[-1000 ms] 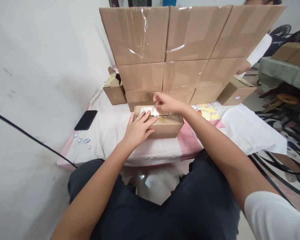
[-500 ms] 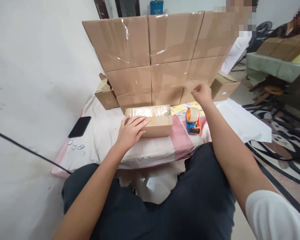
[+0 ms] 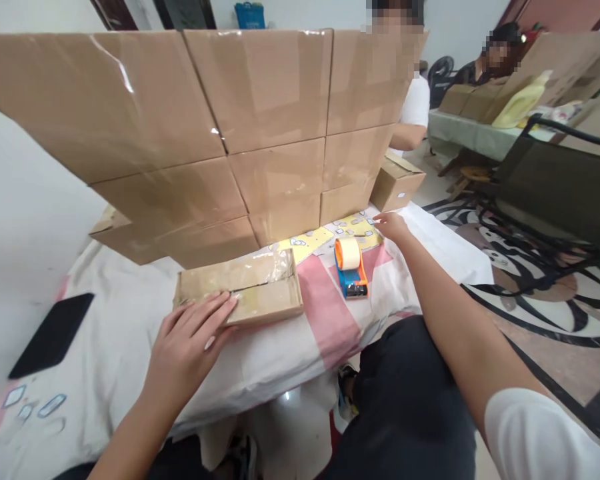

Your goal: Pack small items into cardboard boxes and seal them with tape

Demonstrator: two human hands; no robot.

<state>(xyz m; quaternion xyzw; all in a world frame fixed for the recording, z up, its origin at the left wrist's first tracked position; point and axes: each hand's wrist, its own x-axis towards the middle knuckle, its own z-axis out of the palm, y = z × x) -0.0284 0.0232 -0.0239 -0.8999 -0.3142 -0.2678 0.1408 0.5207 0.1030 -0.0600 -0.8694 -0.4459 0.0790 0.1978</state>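
My left hand (image 3: 195,347) lies over the near left part of a small cardboard box (image 3: 265,297), its fingers stretched flat on the taped top. The thumb rests at the box's front side. To the right of the box stands a blue and orange tape dispenser (image 3: 351,268) with a roll of tape. My right hand (image 3: 394,228) is just behind and right of the dispenser, low over the patterned cloth. Its thumb and fingertips are drawn together; whatever is between them is too small to make out.
A wall of taped cardboard boxes (image 3: 280,87) stands behind the small box. Another carton (image 3: 397,180) is at the back right, a black tablet-like object (image 3: 53,333) at the left. Beyond the wall is a person in a white sleeve (image 3: 415,103); a chair (image 3: 555,187) stands right.
The view has turned right and come closer. My right hand has come down from in front of the box wall to near the cloth. My left hand stays on the small box.
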